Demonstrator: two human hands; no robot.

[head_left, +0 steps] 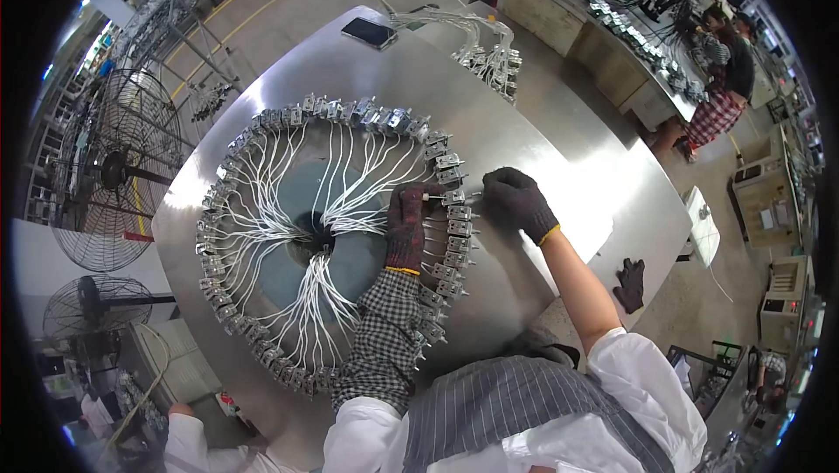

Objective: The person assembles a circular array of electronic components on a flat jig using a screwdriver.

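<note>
Many small silvery metal box-shaped parts [384,119] with short pins form a ring on a steel table. White wires [319,294] run inward from them in bundles to a dark central hole in a grey-green disc [306,184]. My left hand [405,226], in a dark red-black knit glove, is closed inside the ring's right side, with a thin white wire-like piece at its fingers, beside one metal part [458,197]. Just outside that part's pin, my right hand [517,200], in a dark glove, is closed with fingertips together; what they pinch is hidden.
A phone [370,33] lies near the table's far edge. Another bundle of white wires [489,62] hangs there. A loose dark glove [629,286] rests at the right. Large fans [114,167] stand left. A co-worker's sleeve [188,442] shows lower left; another person [730,79] sits upper right.
</note>
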